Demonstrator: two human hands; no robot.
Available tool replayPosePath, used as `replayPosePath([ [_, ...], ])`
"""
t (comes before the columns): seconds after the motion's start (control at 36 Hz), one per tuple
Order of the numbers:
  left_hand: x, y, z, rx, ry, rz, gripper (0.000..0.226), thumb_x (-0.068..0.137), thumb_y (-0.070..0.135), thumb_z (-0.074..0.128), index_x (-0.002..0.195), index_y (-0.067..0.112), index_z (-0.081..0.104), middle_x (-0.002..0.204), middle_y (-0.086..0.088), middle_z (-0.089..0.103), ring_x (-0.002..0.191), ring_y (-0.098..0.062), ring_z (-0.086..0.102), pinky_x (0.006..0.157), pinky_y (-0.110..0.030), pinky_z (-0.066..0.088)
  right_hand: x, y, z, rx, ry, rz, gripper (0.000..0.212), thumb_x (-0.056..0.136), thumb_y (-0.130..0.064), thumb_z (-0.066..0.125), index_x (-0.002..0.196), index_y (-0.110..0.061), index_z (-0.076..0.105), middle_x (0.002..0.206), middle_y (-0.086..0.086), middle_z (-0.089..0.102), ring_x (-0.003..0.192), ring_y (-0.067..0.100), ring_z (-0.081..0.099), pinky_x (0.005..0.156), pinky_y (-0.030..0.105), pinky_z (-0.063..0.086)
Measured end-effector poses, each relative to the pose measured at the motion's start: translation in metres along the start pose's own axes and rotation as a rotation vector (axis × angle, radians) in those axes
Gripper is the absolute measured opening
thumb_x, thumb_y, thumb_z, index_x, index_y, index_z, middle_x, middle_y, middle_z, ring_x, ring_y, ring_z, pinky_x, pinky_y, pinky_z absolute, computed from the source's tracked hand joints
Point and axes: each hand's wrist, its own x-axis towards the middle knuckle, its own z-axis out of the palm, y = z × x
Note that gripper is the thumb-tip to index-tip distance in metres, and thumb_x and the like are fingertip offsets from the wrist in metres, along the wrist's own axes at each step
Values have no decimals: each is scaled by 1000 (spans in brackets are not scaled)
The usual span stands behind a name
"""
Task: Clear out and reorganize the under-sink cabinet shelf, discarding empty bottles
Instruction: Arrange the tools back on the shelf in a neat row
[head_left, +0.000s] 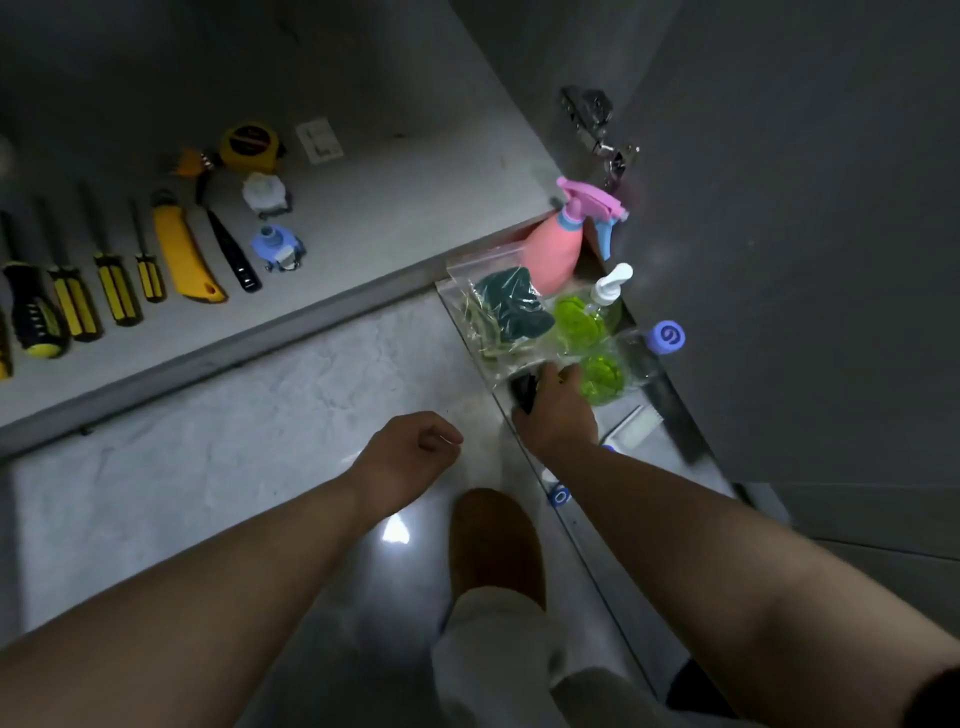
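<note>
I am clasping a dark object (523, 391), identity unclear, in my right hand (558, 415), at 5 o'clock from the plastic bag (498, 312). My left hand (415, 452) is hanging loosely curled, empty. The green bottle (576, 322), at the bag's 3 o'clock, is probably light and slippery, so I am favouring its neck.

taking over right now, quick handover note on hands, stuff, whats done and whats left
Left hand: loosely curled, holds nothing.
Right hand: grips a black object beside the zip bag.
Pink spray bottle, green pump bottle and blue-capped bottle are clustered by the grey door.
Done: row of tools laid out on the shelf.
Left: sort the bottles and bin the empties; I cannot tell which are empty.
</note>
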Motion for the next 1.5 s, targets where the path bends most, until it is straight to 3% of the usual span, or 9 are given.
replayPosePath([
  [0.14,1,-2,6,-128,13,-69,14,97,17,67,109,14,74,100,-2,71,88,-10,65,66,-7,48,-23,-7,5,143,-39,35,47,76,-32,75,113,-22,49,122,10,37,84,41,63,76,39,52],
  [0.28,-1,7,9,-570,-84,-239,35,94,29,72,126,15,66,118,-7,73,110,-23,71,100,-41,56,-55,-20,13,434,-172,-154,48,62,-47,70,106,-38,53,104,-2,45,82,6,51,74,28,47],
  [0.36,-3,7,8,-705,-72,-227,33,94,25,73,123,11,69,115,-10,76,107,-23,73,93,-39,60,-64,-29,17,520,-211,-252,50,67,-30,80,109,-41,55,109,1,51,97,-11,46,77,10,42],
  [0.47,-6,0,-3,-763,51,-236,24,97,17,68,118,5,71,112,-13,76,102,-24,75,83,-33,63,-65,-40,10,597,-232,-298,58,70,-32,88,120,-32,58,113,3,52,112,3,46,87,5,39],
  [0.67,-12,6,-45,-805,71,-133,30,99,18,65,118,-5,65,110,-18,76,99,-31,76,76,-32,63,-62,-62,-12,752,-211,-386,32,91,-19,70,119,-32,58,108,-4,63,88,25,67,82,53,56],
  [0.86,-13,28,-99,-749,282,-5,42,88,40,75,106,2,73,90,-6,78,73,-14,67,62,-25,49,-20,-118,-48,679,-65,-490,46,81,-24,82,116,-34,54,93,-14,63,68,-3,63,61,8,47],
  [1.19,-4,25,-141,-1009,368,123,45,79,36,75,111,5,74,107,-12,77,97,-21,75,73,-25,59,100,-277,-82,-25,89,-639,53,88,-31,70,135,-15,53,131,18,47,109,43,58,92,39,51],
  [1.33,-1,13,-152,-992,346,137,24,96,18,66,118,9,73,113,-10,77,111,-24,72,98,-36,54,126,-303,-71,21,92,-552,53,86,-31,74,132,-11,56,130,16,53,116,38,57,95,36,50],
  [1.5,-3,17,-173,-997,365,189,25,94,9,69,118,5,69,109,-12,77,105,-25,74,91,-36,60,91,-290,-63,317,102,-470,36,90,-18,63,125,-11,56,125,16,57,106,29,60,85,28,46],
])
